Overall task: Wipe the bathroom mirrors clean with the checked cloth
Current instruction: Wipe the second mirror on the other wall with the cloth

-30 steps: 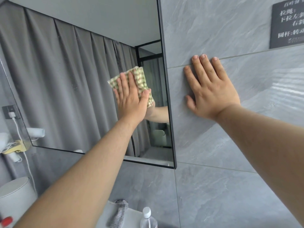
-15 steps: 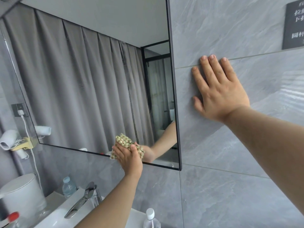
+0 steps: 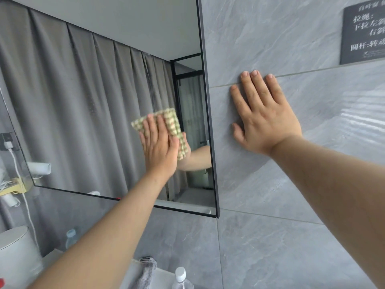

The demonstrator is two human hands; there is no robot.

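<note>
A dark-framed wall mirror (image 3: 87, 105) fills the left half of the view and reflects grey curtains. My left hand (image 3: 159, 147) lies flat with straight fingers on the green-and-cream checked cloth (image 3: 174, 124), pressing it against the glass close to the mirror's right edge, about mid-height. The cloth sticks out above and to the right of the fingers. My right hand (image 3: 262, 117) rests flat, fingers spread, on the grey wall tile (image 3: 291, 236) just right of the mirror frame and holds nothing.
Below are a white basin edge with a grey rag (image 3: 148, 270), a clear bottle with a white cap (image 3: 180, 278), another bottle (image 3: 70, 236) and a white bin (image 3: 16, 251). A hair dryer, socket and cable hang at left. A dark sign (image 3: 363, 32) is mounted top right.
My left hand slid the cloth from the mirror's bottom edge back up to mid-height, its fingers now straight over it. The right hand stayed flat on the tile.
</note>
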